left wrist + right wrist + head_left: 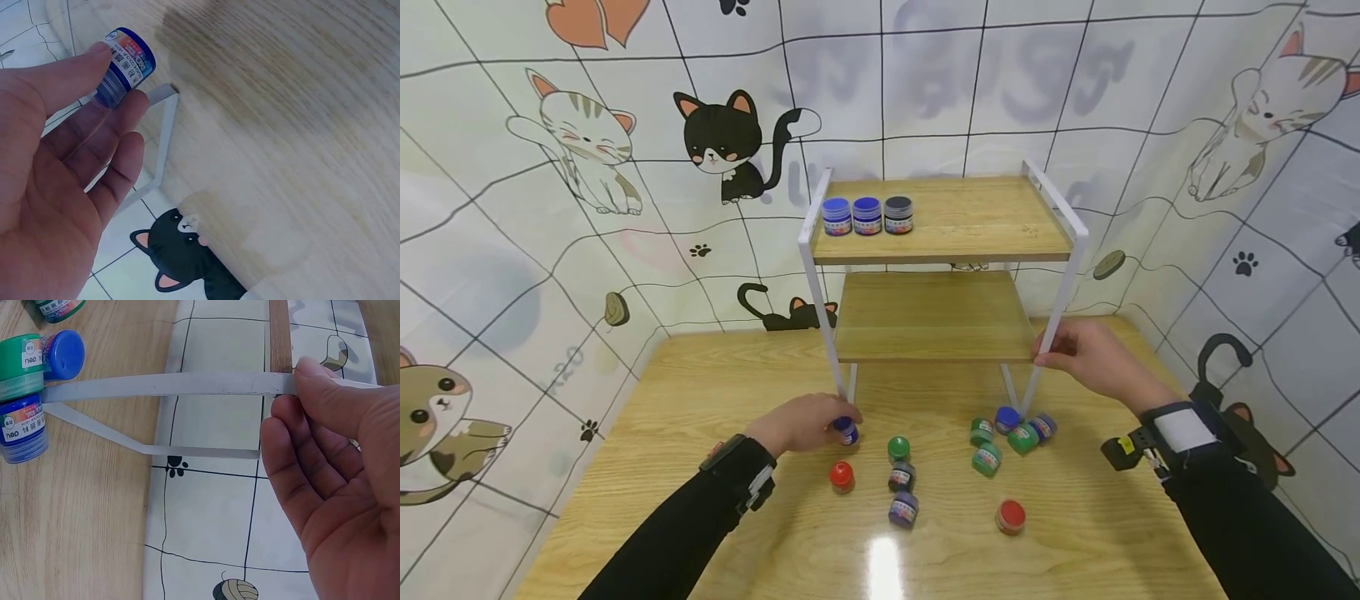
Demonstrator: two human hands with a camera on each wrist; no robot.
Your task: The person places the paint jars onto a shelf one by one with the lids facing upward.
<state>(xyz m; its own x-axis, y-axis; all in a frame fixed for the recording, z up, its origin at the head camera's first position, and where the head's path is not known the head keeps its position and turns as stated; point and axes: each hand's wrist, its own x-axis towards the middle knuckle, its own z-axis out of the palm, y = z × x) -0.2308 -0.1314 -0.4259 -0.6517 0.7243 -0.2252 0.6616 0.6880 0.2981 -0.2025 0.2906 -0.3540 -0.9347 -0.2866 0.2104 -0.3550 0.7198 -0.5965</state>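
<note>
the left hand (805, 423) pinches a dark blue jar (846, 431) by its sides, thumb against fingertips with only the jar's width between them, the remaining fingers loosely bent; whether that jar touches the wooden table (737, 367) cannot be told. the right hand (1093, 358) holds the white post (1063, 290) of a two-tier shelf (985, 212), thumb on one side and bent fingers on the other, the gap filled by the slim bar, just beside the edge of the lower board (932, 312). nearest the left fingers, a little towards the wearer, is a red-lidded jar (842, 477); to their right a green jar (898, 448), a black jar (902, 477) and a purple jar (903, 510) form a line running towards the wearer. below the right fingers, around the foot of the post, three green jars (987, 459) and two blue jars (1007, 419) are bunched, some touching. farther from those fingers, towards the wearer, is a second red-lidded jar (1011, 517). beyond the left fingers and higher, two bright blue jars (867, 216) and a dark grey jar (898, 215) stand in a row at the left end of the top tier. farthest off is a white wall covering (850, 83) with cartoon cats and wavy black lines.
</note>
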